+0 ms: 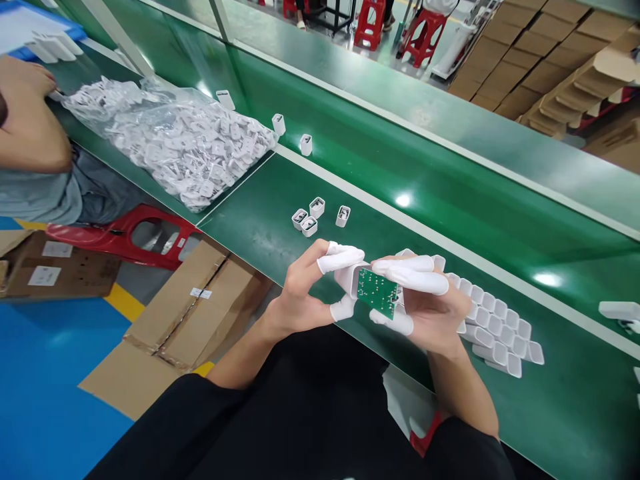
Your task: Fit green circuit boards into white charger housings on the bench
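Note:
My left hand [317,283], with white covers on its fingertips, grips a white plastic housing [346,275] from its left side. A green circuit board [377,292] is pinched in my right hand [425,293], whose fingers wear the same covers. The board's left edge is at the housing's open end; how far it reaches inside is hidden. Beyond my hands, several white housings with parts inside [317,207] stand on the green bench. To the right of my right hand, white housings [495,325] stand packed in rows, partly hidden by that hand.
A clear bag of small white parts [185,140] lies at the left. White housings [306,145] sit on the green belt [400,173] beyond the pale rail. Another person's arm [30,127] rests at the far left, near a red stool [130,233] and cardboard boxes [185,300].

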Demonstrator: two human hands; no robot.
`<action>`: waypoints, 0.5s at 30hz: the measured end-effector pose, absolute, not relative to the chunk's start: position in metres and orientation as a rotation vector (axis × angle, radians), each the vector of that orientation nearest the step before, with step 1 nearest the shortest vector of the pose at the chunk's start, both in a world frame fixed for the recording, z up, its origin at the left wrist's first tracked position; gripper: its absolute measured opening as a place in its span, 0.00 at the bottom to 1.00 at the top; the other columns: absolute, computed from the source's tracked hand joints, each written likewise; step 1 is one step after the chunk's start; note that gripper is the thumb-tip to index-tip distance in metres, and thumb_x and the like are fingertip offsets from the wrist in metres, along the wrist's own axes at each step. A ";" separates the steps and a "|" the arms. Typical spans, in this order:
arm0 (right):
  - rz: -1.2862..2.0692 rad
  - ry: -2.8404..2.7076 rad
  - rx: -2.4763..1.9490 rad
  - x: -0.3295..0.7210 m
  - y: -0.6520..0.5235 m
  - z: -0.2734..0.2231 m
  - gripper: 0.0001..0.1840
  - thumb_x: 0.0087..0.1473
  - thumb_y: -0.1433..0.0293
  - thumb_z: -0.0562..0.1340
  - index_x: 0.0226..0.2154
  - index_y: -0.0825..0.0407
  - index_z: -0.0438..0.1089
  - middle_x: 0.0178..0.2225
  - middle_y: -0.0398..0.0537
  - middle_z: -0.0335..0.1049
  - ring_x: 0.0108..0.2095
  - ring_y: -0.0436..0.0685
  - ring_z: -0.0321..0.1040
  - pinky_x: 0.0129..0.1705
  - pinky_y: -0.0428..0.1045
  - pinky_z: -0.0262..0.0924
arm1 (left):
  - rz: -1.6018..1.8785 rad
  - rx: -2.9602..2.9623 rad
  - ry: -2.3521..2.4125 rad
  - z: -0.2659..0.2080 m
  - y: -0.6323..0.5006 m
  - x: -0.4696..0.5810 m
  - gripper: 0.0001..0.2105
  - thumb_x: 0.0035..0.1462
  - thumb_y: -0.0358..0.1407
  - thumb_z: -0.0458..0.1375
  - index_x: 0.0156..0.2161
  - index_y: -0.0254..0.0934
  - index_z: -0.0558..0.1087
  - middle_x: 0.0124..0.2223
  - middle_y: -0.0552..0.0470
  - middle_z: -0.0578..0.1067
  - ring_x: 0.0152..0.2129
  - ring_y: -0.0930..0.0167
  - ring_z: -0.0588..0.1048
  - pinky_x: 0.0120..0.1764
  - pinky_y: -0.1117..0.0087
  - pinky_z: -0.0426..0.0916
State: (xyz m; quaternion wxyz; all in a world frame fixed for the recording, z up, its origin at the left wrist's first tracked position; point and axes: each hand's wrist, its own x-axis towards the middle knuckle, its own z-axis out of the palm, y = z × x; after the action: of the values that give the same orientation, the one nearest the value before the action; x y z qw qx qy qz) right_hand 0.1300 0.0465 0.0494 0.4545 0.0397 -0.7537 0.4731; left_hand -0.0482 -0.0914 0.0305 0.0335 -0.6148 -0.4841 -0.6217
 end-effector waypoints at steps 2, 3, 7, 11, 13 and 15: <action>1.161 -1.870 0.102 0.129 0.047 0.048 0.38 0.55 0.69 0.83 0.66 0.39 0.80 0.52 0.50 0.89 0.49 0.68 0.87 0.47 0.65 0.84 | -1.917 -1.885 -1.474 0.029 -0.091 -0.048 0.37 0.56 0.27 0.73 0.71 0.43 0.74 0.54 0.43 0.83 0.45 0.62 0.83 0.42 0.61 0.84; 1.160 -1.875 0.100 0.129 0.047 0.047 0.38 0.55 0.70 0.83 0.66 0.39 0.80 0.53 0.50 0.89 0.50 0.68 0.87 0.47 0.65 0.85 | -1.921 -1.883 -1.469 0.029 -0.091 -0.048 0.37 0.55 0.27 0.73 0.70 0.42 0.74 0.54 0.43 0.83 0.45 0.62 0.83 0.43 0.61 0.84; 1.155 -1.880 0.106 0.127 0.047 0.047 0.39 0.54 0.73 0.82 0.66 0.39 0.79 0.53 0.50 0.89 0.49 0.68 0.87 0.48 0.64 0.85 | -1.926 -1.886 -1.473 0.028 -0.091 -0.049 0.37 0.55 0.27 0.73 0.71 0.43 0.75 0.54 0.43 0.83 0.46 0.62 0.83 0.44 0.60 0.84; 1.143 -1.886 0.108 0.126 0.046 0.050 0.39 0.54 0.73 0.83 0.66 0.39 0.80 0.52 0.50 0.89 0.49 0.68 0.88 0.47 0.63 0.86 | -1.938 -1.895 -1.471 0.028 -0.091 -0.049 0.38 0.55 0.26 0.73 0.71 0.43 0.75 0.54 0.43 0.83 0.46 0.62 0.84 0.44 0.60 0.85; 1.139 -1.900 0.104 0.126 0.046 0.051 0.39 0.54 0.73 0.83 0.66 0.39 0.80 0.52 0.50 0.89 0.50 0.68 0.88 0.46 0.64 0.86 | -1.944 -1.900 -1.468 0.028 -0.091 -0.049 0.38 0.55 0.26 0.73 0.71 0.42 0.75 0.54 0.43 0.82 0.46 0.62 0.84 0.44 0.60 0.85; 1.141 -1.906 0.101 0.126 0.046 0.052 0.39 0.53 0.74 0.83 0.65 0.39 0.80 0.52 0.50 0.89 0.51 0.69 0.88 0.46 0.64 0.86 | -1.942 -1.905 -1.469 0.027 -0.091 -0.050 0.38 0.55 0.26 0.74 0.71 0.41 0.75 0.54 0.42 0.82 0.46 0.62 0.84 0.44 0.61 0.85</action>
State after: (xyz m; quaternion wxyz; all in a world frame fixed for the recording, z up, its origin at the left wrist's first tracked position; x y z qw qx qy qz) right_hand 0.1258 0.0459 0.0520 0.4432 0.0407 -0.7684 0.4599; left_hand -0.0496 -0.0911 0.0275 0.0249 -0.6160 -0.4750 -0.6279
